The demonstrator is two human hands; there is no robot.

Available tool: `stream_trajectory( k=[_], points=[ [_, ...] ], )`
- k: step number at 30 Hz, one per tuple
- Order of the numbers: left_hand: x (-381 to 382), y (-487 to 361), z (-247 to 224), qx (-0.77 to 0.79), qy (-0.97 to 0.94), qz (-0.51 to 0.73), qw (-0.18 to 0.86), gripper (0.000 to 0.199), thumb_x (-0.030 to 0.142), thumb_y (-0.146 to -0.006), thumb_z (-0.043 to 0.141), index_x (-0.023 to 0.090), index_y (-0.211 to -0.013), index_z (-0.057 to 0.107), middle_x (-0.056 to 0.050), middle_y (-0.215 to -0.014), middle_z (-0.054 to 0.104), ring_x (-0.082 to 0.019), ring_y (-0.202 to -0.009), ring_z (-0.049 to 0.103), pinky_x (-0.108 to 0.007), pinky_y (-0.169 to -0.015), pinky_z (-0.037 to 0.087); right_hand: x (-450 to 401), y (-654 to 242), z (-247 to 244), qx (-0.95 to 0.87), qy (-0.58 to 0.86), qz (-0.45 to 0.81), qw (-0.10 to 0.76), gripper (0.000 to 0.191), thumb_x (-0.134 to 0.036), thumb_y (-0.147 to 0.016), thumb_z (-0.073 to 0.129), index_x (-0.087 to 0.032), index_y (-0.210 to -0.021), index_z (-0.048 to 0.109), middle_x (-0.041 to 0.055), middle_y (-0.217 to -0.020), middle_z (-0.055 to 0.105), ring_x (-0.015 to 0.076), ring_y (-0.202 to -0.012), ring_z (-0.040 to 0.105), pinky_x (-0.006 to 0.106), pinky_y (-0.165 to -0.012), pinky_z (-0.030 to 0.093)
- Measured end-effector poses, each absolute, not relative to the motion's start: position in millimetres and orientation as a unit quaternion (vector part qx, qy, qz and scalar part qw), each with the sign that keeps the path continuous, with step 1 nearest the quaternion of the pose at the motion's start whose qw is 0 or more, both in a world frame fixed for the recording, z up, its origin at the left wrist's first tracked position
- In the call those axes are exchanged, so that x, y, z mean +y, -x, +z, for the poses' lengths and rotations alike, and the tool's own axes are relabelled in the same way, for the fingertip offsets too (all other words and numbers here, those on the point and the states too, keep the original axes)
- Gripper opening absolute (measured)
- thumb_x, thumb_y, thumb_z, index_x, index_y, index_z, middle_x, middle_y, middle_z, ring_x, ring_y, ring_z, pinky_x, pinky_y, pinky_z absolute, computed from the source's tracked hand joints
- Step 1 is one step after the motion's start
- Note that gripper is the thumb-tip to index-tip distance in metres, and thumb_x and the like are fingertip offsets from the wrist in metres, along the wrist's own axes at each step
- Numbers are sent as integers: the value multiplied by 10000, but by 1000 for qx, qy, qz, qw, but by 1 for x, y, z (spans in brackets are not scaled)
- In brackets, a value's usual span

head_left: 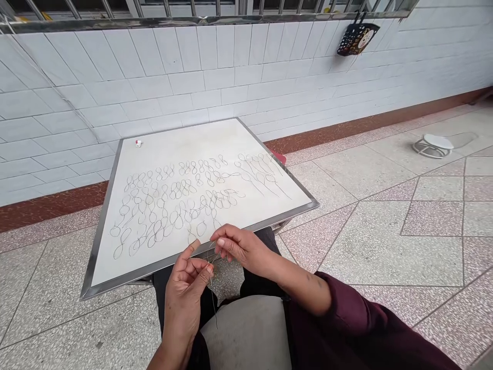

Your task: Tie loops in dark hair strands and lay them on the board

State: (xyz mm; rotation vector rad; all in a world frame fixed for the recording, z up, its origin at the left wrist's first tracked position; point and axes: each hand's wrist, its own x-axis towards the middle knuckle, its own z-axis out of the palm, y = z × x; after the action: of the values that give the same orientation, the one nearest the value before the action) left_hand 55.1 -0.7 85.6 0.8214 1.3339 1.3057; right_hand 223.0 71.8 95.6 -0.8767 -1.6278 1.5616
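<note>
Just past the table's front edge, above my lap, both hands work on one thin wire or thread [213, 300]; its material is hard to make out. My left hand [185, 288] pinches it between thumb and forefinger, and a tail hangs below. Close by on the right, my right hand [239, 248] has its fingers curled and pinched on the upper part of the same strand. On the white tabletop [185, 141] lie several rows of thin twisted loops [181, 190], many shaped like figure eights. Longer strands with straight tails [265, 177] lie at the right side.
A small red-and-white object [138, 144] sits at the table's far left corner. The table's metal edge [154, 270] runs before my knees. A tiled wall [215, 77] stands behind, with a dark bag [358, 38] hanging on it. A white stool [433, 145] stands on the floor at right.
</note>
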Motion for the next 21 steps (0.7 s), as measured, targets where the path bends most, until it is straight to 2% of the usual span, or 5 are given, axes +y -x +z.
stream_trajectory(
  k=[6, 14, 21],
  points=[
    [-2, -56, 84, 538, -330, 578, 517, 626, 335, -748, 826, 258, -1331, 611, 40, -747, 651, -135, -742, 585, -304, -872, 481, 67, -213, 84, -578, 276, 681, 356, 379, -547, -962, 560, -175, -1004, 623, 11, -835, 644, 119, -729, 621, 269, -670, 531],
    [-4, -59, 81, 539, -302, 587, 524, 540, 317, -722, 844, 232, -1222, 656, 40, -756, 654, -123, -738, 590, -306, -889, 477, 67, -214, 82, -593, 279, 671, 345, 337, -506, -959, 585, -176, -1015, 626, 6, -824, 665, 104, -674, 581, 275, -692, 518],
    [-5, -59, 83, 543, -304, 579, 526, 591, 330, -706, 850, 234, -1248, 636, 37, -758, 660, -133, -745, 599, -318, -888, 481, 65, -215, 84, -607, 276, 660, 346, 386, -561, -962, 555, -183, -1005, 621, 6, -807, 662, 111, -659, 566, 275, -677, 505]
  ],
)
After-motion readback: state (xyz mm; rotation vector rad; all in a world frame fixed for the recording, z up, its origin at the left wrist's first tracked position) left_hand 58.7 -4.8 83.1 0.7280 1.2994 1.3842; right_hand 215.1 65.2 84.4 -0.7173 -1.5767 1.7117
